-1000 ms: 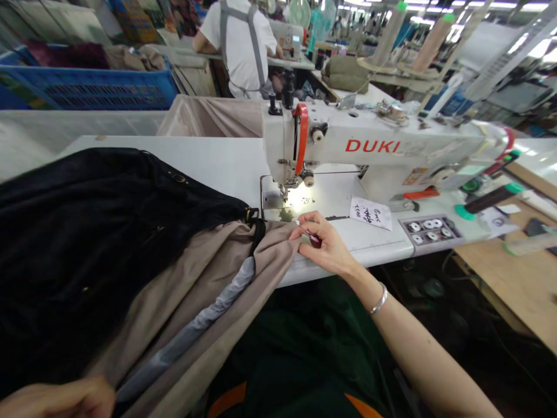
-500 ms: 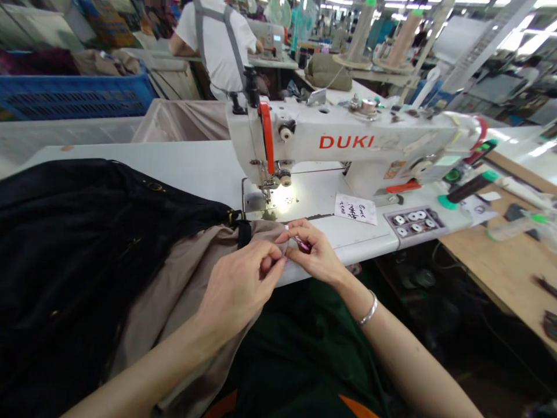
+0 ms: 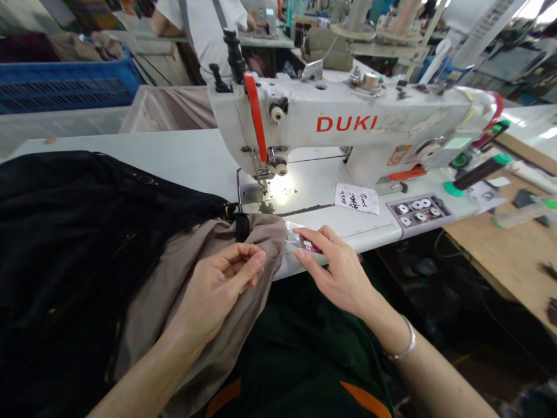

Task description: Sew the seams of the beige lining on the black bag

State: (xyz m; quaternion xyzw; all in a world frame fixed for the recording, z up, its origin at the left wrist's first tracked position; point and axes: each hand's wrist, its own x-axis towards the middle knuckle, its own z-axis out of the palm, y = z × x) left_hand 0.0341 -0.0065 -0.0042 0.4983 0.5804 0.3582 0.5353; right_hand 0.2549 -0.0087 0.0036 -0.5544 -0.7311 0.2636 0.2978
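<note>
My right hand (image 3: 337, 267) holds small thread snips (image 3: 310, 244) with a purple-pink handle, their tips pointing left at the edge of the beige lining (image 3: 272, 235). Over the lining, my left hand (image 3: 221, 284) is closed in a pinch; whatever is between thumb and fingertips is too small to make out. The lining spills from a black bag or garment (image 3: 65, 232) spread over the left of the table, with a black strap tab (image 3: 242, 226) at its corner. Behind the hands stands a white sewing machine (image 3: 300, 125), its lamp lit by the needle.
A paper note with handwriting (image 3: 357, 198) and a bobbin tray (image 3: 420, 210) lie on the white table (image 3: 174, 151) to the right. Thread spools (image 3: 478, 174) stand beyond. A blue crate (image 3: 65, 87) is at the back left, and a person in a white shirt (image 3: 204, 35) sits behind the machine.
My hands, close together at the lining's edge before, have moved apart: the left back to the left, the right slightly right. The snips now show more clearly. The view has shifted a little.
</note>
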